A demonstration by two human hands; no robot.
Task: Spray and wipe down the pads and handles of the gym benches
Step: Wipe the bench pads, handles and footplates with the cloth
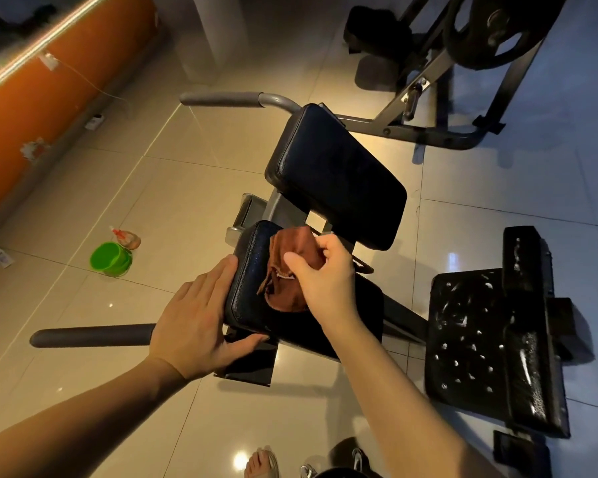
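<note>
While bunched on top of the pad (246,305), pinched between curled fingers and thumb of right hand (325,274): brown cloth (287,270). Pressed flat against pad's left side: left hand (201,319), fingers straight, thumb tucked under the near edge (gripping nothing). Well left of pad, on the floor: green bucket (109,258), with what seems a spray bottle (125,238) touching it, too blurred to be sure. Jutting left from under pad: grey handle (94,335). Just beyond pad: second pad (335,174), tilted.
</note>
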